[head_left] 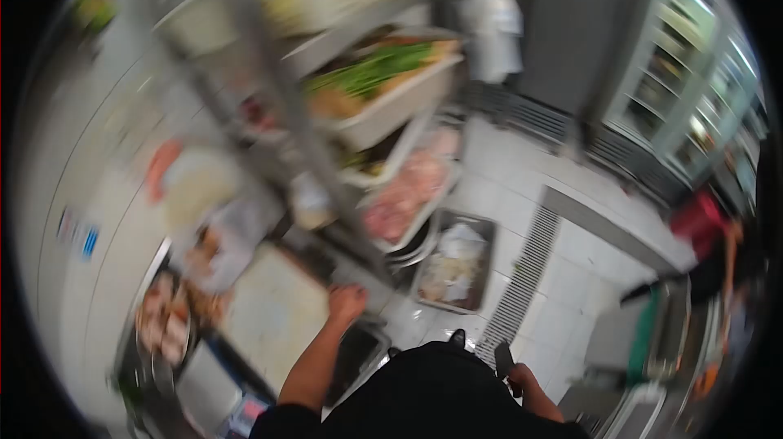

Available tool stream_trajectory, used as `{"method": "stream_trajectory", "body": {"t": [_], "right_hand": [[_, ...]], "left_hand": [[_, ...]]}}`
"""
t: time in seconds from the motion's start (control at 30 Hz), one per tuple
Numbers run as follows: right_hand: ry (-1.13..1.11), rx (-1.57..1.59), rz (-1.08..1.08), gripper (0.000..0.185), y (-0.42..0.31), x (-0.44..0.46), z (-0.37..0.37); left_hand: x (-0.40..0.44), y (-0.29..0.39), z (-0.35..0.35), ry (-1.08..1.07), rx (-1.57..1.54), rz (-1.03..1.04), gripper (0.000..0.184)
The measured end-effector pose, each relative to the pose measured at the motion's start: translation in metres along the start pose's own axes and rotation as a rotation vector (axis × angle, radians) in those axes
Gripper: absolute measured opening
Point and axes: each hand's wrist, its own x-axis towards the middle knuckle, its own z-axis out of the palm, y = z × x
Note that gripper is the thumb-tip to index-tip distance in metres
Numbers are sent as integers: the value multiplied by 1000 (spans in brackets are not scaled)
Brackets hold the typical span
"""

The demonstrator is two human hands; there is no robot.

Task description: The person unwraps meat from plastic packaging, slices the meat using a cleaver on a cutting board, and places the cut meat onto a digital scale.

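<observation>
My left hand (pixel 347 303) is at the right edge of a white cutting board (pixel 273 308); it is blurred and I cannot make out its fingers. Low on my right side, my right hand (pixel 524 378) is closed around the handle of a cleaver (pixel 503 357), its dark broad blade pointing away from me over the floor. Beyond the board lies a whitish plastic bag (pixel 224 247) with something brown in it. A bowl of pale meat pieces (pixel 165 326) stands left of the board.
On the rack (pixel 285 104) sit a tray of green vegetables (pixel 375 68) and a tub of pink meat (pixel 408 194). A metal tray (pixel 477 292) with white bags is on the floor beside a drain grate (pixel 522 276). Glass-door fridges (pixel 669 72) stand far right; another person (pixel 726 259) works there.
</observation>
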Motion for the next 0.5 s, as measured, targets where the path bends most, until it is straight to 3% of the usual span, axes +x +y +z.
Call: {"method": "stream_trajectory", "body": {"t": [0.03,0.17,0.23,0.27,0.5], "right_hand": [[45,88,73,21,0,7,-8],[-79,68,-131,20,-43,-29,-46],[1,149,83,21,-131,-87,-77],[-16,360,135,23,-91,-39,-62],[101,320,-56,22,-140,-57,-75]], "left_hand": [[-1,6,-12,8,-120,-42,29],[6,16,-45,175,-438,-169,25],[14,5,-67,263,-523,-205,21],[14,-1,-84,371,-563,-208,19],[21,-138,-182,972,-521,-230,8]]}}
